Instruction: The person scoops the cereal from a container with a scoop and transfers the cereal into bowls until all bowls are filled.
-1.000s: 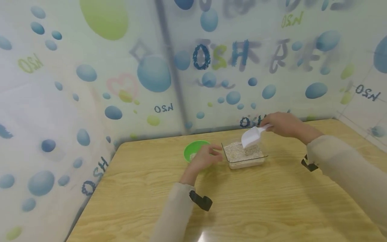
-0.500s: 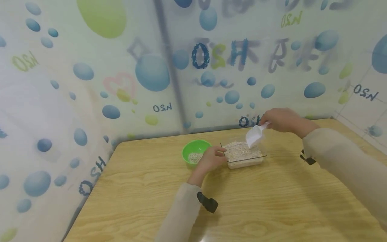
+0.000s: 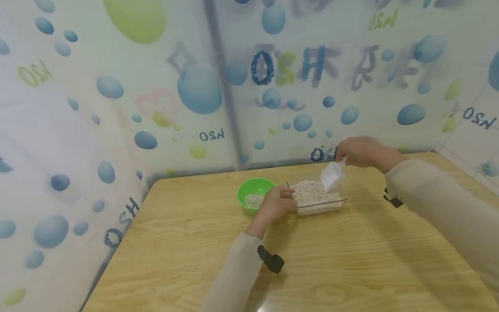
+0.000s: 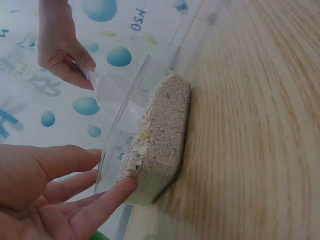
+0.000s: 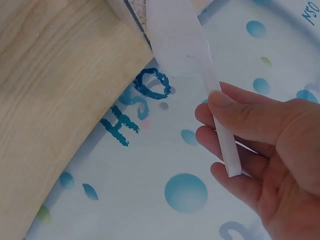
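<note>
My right hand [image 3: 360,152] grips the handle of a white plastic scoop [image 3: 332,175], thumb over it and fingers curled behind. The scoop tilts blade-down, its front edge at the oat flakes [image 3: 312,193] near the right end of a clear glass container [image 3: 319,211]. My left hand [image 3: 276,201] is at the container's left end. In the left wrist view, its fairly straight fingers [image 4: 107,202] meet the end wall and rim. A green bowl [image 3: 246,190] with some oat flakes in it stands left of the container, partly behind the left hand.
The wooden table [image 3: 331,260] runs up to a patterned curtain [image 3: 195,95] at its back and sides. The container and bowl stand near its back edge.
My left hand has moved right from in front of the bowl to the container's end, uncovering oat flakes in the bowl. The scoop has shifted right and tipped more steeply into the oats.
</note>
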Available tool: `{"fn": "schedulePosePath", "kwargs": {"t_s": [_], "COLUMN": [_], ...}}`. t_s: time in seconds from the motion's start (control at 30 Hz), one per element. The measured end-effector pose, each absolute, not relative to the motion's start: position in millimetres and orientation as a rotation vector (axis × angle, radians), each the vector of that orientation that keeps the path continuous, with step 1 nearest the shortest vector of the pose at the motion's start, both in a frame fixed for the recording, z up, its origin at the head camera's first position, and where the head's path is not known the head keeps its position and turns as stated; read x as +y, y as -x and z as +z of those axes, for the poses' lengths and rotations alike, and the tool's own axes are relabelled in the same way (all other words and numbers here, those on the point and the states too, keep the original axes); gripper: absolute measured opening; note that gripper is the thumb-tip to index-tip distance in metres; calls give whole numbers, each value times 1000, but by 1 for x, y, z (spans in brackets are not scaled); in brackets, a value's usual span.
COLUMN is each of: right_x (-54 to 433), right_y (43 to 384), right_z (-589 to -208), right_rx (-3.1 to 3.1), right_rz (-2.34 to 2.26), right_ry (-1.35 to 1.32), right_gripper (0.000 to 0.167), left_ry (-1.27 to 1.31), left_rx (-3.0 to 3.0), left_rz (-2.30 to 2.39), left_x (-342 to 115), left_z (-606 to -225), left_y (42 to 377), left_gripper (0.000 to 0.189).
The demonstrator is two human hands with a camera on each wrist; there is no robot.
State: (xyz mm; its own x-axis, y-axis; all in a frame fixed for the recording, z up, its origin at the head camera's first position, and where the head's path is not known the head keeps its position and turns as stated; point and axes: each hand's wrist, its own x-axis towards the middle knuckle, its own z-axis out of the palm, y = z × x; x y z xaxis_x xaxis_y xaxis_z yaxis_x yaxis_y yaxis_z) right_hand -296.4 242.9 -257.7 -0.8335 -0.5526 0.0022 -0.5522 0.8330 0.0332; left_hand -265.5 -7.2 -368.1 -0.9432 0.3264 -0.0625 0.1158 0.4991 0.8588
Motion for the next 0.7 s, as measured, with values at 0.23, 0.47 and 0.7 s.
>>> {"fn": "schedulePosePath", "kwargs": {"t_s": [0.23, 0.47, 0.7], "right_x": [243, 248, 262], "right_y": [297, 296, 295], "right_z": [-274, -290, -302], "right_rx": [-3021, -2983, -2923], "right_rz": [54, 169, 296], "right_ry": [-911, -893, -964], "right_gripper": [17, 18, 16], "left_ry": [-368, -363, -382], "left_rx": [2519, 2522, 2526], "left_rz": [1428, 1432, 1441], "left_x": [-8, -7, -8], "left_z": [-368, -368, -368], "left_y": [266, 267, 266], "left_gripper": [33, 33, 34]}}
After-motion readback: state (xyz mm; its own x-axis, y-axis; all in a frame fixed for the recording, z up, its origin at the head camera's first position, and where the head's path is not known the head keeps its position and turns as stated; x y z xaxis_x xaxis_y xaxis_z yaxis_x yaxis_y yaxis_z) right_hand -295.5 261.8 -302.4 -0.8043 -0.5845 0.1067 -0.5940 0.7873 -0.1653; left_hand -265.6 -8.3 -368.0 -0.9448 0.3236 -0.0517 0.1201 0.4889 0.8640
